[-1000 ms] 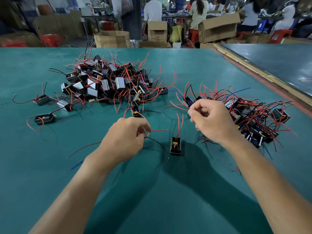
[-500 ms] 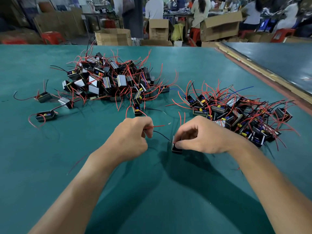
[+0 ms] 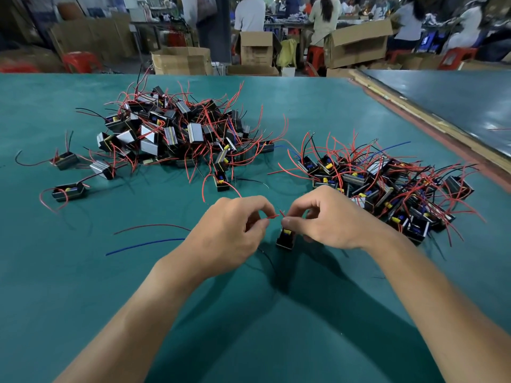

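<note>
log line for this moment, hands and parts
left hand: pinches red wire | right hand: pinches red wire above black module | black module: on green table | behind: left module pile, right module pile

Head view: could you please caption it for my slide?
Left hand and right hand pinch red wires above a black module.

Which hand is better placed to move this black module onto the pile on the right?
Right, probably. The left hand and the right hand both pinch the red wires, but the right one sits directly over the module, and the pile lies just beside it.
</note>
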